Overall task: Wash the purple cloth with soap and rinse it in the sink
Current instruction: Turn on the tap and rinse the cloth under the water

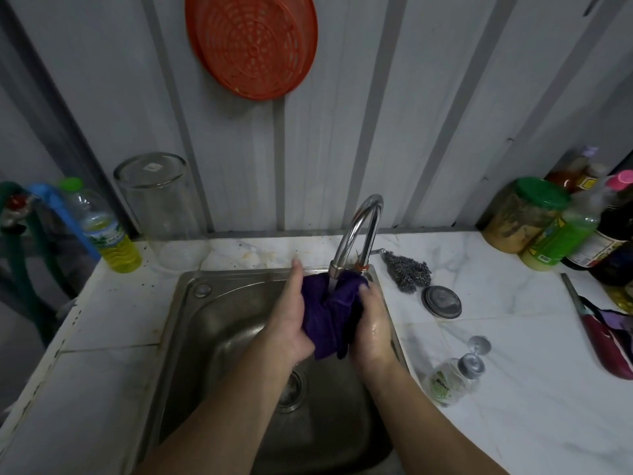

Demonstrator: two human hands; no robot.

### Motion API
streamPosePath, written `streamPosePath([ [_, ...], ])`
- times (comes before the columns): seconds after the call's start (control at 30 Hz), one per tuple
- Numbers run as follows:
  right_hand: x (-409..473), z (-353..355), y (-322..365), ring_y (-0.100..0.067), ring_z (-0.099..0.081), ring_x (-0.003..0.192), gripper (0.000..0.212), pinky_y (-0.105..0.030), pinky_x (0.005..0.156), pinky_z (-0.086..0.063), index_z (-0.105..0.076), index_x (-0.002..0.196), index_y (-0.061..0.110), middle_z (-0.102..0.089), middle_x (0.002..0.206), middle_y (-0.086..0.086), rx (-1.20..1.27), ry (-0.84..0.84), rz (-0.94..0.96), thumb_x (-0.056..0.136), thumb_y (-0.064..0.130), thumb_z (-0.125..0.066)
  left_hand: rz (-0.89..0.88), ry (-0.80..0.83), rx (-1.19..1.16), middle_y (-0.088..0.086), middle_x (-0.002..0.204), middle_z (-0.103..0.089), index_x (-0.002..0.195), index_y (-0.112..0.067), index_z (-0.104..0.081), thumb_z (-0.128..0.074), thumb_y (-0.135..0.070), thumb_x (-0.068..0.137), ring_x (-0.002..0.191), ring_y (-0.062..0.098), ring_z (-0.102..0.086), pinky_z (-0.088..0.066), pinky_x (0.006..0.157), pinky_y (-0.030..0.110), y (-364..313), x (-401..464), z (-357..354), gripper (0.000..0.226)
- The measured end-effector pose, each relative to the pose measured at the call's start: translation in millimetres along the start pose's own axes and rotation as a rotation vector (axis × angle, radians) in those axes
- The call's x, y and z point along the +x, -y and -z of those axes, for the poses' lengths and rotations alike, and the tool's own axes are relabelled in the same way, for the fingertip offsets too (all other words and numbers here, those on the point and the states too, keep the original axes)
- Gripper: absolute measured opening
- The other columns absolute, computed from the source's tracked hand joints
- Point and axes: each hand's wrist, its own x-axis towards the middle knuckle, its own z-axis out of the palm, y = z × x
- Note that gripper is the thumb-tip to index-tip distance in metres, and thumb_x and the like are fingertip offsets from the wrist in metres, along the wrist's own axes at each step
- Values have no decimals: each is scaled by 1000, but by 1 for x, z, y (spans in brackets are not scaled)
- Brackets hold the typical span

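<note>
A dark purple cloth (331,313) is bunched between both hands over the steel sink (205,323). My left hand (291,317) grips its left side, thumb pointing up. On the right side, my wet right hand (373,323) clasps the cloth. The curved chrome tap (359,231) ends right above the cloth, and a stream of water runs from its spout onto the fabric. The sink drain (289,385) lies below my left wrist.
A small soap bottle (452,378) lies on the white counter right of the sink, near a metal lid (442,301) and a steel scourer (407,274). Jars and bottles (555,224) crowd the back right. A yellow-liquid bottle (106,231) and a glass jar (161,210) stand back left.
</note>
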Motion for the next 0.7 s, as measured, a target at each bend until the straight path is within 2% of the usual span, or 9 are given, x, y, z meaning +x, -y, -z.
streamPosePath([
  [0.07,-4,-10,-3,-21,-70,94,34,-35,85,-58,-69,103,25,-75,98,-4,-106,-56,76,81,50,-70,8,-75,48,14,112,-78,113,-11,-78,-59,-55,90,97,31,-76,-59,81,40,6,3,-13,53],
  [0.13,-7,-17,-5,-17,-70,87,31,-28,79,-57,-68,97,30,-75,90,1,-287,-119,161,75,49,-76,-12,-132,101,11,102,-80,105,-12,-81,-58,-43,88,87,27,-77,-59,75,34,12,7,-20,42],
  [0.23,-6,-23,-4,-16,-71,84,17,-27,78,-57,-68,96,27,-75,88,0,-305,-139,225,81,31,-76,-17,-155,132,7,93,-82,83,-18,-85,-47,-62,91,77,21,-79,-57,72,34,16,7,-22,58],
  [0.33,1,-22,-3,-15,-72,89,11,-27,82,-57,-71,102,19,-77,94,-2,-317,-105,238,94,13,-67,-29,-205,257,10,97,-81,90,-16,-84,-46,-66,93,87,28,-78,-59,84,41,14,4,-22,63],
  [0.4,2,-18,-4,-13,-72,79,10,-27,74,-56,-72,93,19,-76,84,-1,-469,-99,244,97,18,-62,-130,-331,593,16,103,-76,104,-7,-73,-44,-47,102,101,36,-72,-57,90,43,12,8,-19,50],
  [0.47,3,-14,-6,-11,-70,69,16,-27,66,-55,-69,85,21,-74,74,1,-589,-111,211,97,30,-62,-279,-477,1115,22,113,-69,115,-3,-60,-33,-22,107,110,38,-65,-49,81,38,11,17,-15,34],
  [0.5,5,-13,-7,-8,-68,63,20,-25,62,-54,-67,81,23,-72,70,4,-635,-131,181,96,36,-61,-347,-513,1280,23,117,-67,116,-1,-59,-30,-16,107,111,38,-64,-44,78,36,12,21,-10,34],
  [0.6,14,-11,-8,1,-58,51,27,-22,54,-42,-56,66,25,-65,57,11,-811,-208,142,90,37,-57,-489,-524,1475,19,107,-70,95,-7,-62,-34,-24,107,101,35,-65,-32,70,29,18,26,0,35],
  [0.7,19,-10,-8,-1,-53,47,32,-28,56,-42,-58,59,23,-60,50,8,-745,-251,62,90,26,-55,-564,-553,1389,5,80,-60,72,-20,-49,-32,-33,107,69,19,-55,-31,67,28,22,26,4,41],
])
